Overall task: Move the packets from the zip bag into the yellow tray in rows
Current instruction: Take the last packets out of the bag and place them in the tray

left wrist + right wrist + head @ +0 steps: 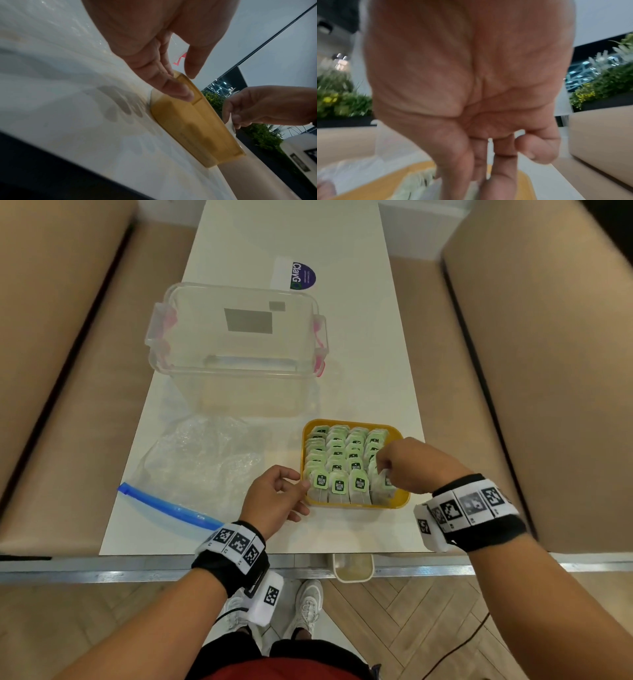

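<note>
The yellow tray [358,505] sits at the table's near right, filled with rows of green-tagged packets [337,460]. My left hand [298,491] rests against the tray's left wall; in the left wrist view its straight fingers [171,88] touch the tray [197,128], thumb apart above the rim. My right hand [382,469] is over the tray's right front corner and pinches a packet [385,486] in the rightmost row. That packet [231,121] shows pale between its fingers. The crumpled clear zip bag [202,463] with a blue seal lies left of the tray.
A clear plastic lidded box [236,337] with pink clips stands behind the bag and tray. A round purple sticker [301,276] lies further back. Beige cushioned benches [548,371] flank the narrow white table [376,354]. The table's near edge is just below my wrists.
</note>
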The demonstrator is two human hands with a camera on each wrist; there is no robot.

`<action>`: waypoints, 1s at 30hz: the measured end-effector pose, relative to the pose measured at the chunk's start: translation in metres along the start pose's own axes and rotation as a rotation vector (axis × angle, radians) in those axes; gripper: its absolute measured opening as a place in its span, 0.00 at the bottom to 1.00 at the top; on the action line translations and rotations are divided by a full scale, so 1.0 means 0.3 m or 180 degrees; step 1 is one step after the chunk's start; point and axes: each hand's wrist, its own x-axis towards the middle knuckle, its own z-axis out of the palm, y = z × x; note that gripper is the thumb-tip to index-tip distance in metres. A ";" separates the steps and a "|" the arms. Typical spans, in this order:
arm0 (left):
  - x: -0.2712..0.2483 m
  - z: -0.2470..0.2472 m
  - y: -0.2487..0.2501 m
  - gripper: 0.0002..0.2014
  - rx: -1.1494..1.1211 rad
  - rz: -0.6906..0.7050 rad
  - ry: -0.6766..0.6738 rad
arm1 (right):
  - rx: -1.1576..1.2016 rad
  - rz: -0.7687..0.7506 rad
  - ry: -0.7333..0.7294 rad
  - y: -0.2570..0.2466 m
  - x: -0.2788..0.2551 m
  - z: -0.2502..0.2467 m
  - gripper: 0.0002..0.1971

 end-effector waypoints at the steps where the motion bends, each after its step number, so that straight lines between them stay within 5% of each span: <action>1: -0.001 0.003 0.002 0.11 -0.0029 -0.0021 -0.0002 | -0.0020 -0.0009 -0.0070 -0.001 0.009 0.012 0.13; 13: -0.006 0.015 0.004 0.09 -0.0239 -0.0123 0.0043 | -0.0311 0.0135 -0.0345 0.016 0.081 0.073 0.15; 30: -0.024 0.020 0.018 0.06 -0.0299 -0.0166 0.0079 | -0.0805 0.0129 0.0312 0.025 0.091 0.129 0.14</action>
